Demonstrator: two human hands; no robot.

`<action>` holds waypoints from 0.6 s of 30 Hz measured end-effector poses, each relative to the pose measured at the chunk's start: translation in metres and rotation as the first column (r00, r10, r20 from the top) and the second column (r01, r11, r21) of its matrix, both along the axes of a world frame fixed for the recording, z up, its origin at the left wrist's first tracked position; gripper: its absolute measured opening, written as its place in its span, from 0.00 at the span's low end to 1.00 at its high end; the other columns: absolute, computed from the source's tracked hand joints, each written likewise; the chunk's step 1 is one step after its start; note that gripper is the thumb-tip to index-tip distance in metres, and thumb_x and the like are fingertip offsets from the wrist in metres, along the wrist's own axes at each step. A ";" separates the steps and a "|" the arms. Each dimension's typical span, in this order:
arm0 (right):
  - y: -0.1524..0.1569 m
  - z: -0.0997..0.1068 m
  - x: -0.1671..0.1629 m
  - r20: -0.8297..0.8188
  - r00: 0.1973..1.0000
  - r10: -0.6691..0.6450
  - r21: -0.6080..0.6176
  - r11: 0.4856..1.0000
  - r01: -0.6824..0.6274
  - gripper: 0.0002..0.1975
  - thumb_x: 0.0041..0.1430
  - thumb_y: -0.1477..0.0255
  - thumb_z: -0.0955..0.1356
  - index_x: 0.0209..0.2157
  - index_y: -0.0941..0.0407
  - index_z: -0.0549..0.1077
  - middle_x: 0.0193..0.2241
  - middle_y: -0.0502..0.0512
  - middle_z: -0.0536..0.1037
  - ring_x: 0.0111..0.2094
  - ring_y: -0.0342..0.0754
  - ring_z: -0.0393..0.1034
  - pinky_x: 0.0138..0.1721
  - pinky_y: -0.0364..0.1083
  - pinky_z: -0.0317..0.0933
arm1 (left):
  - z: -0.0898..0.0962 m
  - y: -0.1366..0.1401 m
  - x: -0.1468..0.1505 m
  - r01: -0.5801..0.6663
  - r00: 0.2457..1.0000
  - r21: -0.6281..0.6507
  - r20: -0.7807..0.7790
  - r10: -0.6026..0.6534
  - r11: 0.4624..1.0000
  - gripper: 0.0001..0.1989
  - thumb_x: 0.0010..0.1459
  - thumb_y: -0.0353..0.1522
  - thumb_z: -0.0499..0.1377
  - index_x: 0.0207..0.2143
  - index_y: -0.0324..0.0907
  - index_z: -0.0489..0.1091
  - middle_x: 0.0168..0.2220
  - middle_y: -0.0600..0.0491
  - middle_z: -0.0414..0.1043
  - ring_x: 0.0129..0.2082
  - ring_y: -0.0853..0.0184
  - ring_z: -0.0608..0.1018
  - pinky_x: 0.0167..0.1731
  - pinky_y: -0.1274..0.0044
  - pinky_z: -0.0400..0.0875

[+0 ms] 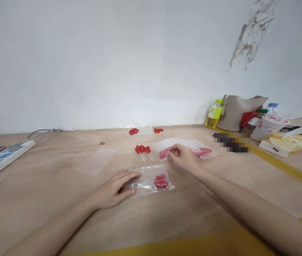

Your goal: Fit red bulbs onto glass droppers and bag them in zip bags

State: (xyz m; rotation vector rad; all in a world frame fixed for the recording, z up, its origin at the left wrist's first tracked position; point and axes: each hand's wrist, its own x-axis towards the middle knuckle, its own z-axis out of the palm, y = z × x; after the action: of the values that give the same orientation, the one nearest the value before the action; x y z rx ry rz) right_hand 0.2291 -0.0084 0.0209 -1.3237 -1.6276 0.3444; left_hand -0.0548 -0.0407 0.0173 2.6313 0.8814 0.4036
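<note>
A clear zip bag [147, 185] with several red-bulbed glass droppers [160, 180] in it lies flat in front of me. My left hand [116, 188] rests at the bag's left end, thumb and fingers apart and touching its edge. Past the bag, several loose droppers [143, 149] lie side by side, red bulbs pointing away. To their right is a spread of filled zip bags [203, 152]. My right hand [181, 156] is over the left part of that spread, its fingertips pinched together; whether anything is between them is hidden. An unfilled zip bag [99, 160] lies at the left.
Red bulbs [133, 131] lie on clear plastic by the wall, with more bulbs [158, 130] beside them. A power strip [12, 156] sits at the left. A yellow drink bottle [214, 113], a grey container [231, 113], a cup [268, 127] and a tissue pack [284, 145] stand at the right.
</note>
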 end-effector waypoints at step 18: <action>0.093 -0.004 -0.076 0.242 0.970 0.003 -0.531 0.837 0.130 0.04 0.35 0.78 0.68 0.21 0.62 0.72 0.14 0.59 0.71 0.19 0.51 0.68 0.18 0.43 0.59 | -0.005 0.002 -0.001 0.039 0.999 0.054 0.017 -0.040 0.998 0.19 0.59 0.37 0.50 0.53 0.46 0.60 0.53 0.49 0.61 0.53 0.61 0.63 0.52 0.66 0.58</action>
State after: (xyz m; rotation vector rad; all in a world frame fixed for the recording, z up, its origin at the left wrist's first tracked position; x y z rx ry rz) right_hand 0.1528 0.0849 0.0172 -1.9054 -1.7436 0.6702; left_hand -0.0554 -0.0389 0.0119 2.6851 0.8220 0.4458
